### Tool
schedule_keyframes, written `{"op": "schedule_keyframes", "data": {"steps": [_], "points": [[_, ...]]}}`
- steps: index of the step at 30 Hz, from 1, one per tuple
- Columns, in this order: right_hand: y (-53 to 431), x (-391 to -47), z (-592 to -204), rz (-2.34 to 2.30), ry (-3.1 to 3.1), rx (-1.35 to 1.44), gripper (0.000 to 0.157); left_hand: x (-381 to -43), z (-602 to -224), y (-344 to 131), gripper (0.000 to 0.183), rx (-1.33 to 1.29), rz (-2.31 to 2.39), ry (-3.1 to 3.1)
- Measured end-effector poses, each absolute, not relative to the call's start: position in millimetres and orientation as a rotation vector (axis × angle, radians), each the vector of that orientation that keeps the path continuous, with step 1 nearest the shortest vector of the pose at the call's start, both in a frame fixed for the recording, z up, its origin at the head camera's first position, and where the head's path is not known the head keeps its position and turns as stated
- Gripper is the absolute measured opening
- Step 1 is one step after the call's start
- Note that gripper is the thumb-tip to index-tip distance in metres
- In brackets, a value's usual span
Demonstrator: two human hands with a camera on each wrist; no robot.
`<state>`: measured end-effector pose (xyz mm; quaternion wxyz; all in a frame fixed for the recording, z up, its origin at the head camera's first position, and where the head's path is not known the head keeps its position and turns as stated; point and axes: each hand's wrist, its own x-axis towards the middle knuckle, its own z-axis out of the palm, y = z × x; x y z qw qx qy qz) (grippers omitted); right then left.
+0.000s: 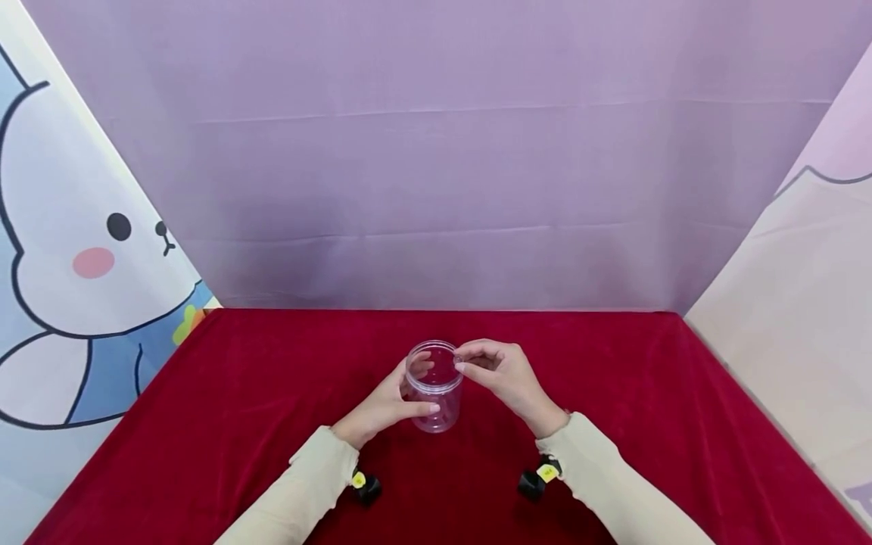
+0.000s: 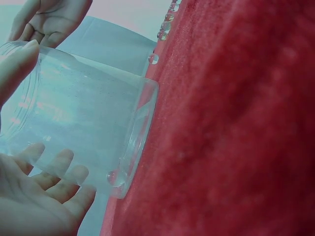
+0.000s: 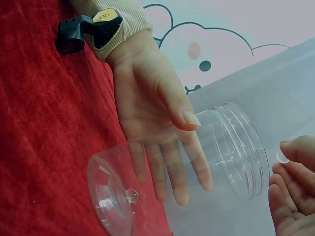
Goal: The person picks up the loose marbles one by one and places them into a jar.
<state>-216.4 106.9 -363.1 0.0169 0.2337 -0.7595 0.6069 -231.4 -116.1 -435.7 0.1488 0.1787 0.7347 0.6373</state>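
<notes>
A clear, open-topped plastic jar [image 1: 436, 421] stands upright at the middle of the red cloth. My left hand [image 1: 383, 405] holds its side, thumb in front and fingers behind. At the jar's right rim, my right hand [image 1: 500, 372] pinches a small clear ball [image 3: 281, 157] between thumb and fingertips. Inside the jar, near its bottom, lies another clear ball [image 3: 131, 195]. Beyond the jar in the left wrist view, several clear balls [image 2: 167, 25] sit in a row on the cloth, with a single ball [image 2: 153, 59] closer to the jar.
Red velvet cloth [image 1: 204, 424] covers the table. A purple backdrop [image 1: 436, 166] rises behind it, with a cartoon panel [image 1: 61, 204] at the left and a pale panel [image 1: 804, 303] at the right. Black wrist cameras hang below both sleeves [image 1: 300, 484].
</notes>
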Motion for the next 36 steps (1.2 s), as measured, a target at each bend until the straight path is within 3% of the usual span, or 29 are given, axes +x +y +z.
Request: {"op": "schedule_keyframes", "data": {"steps": [36], "points": [[103, -218, -365, 1.859, -2.350, 0.592, 0.022, -232, -436, -116, 0.080, 0.525, 1.843, 2.105]]}}
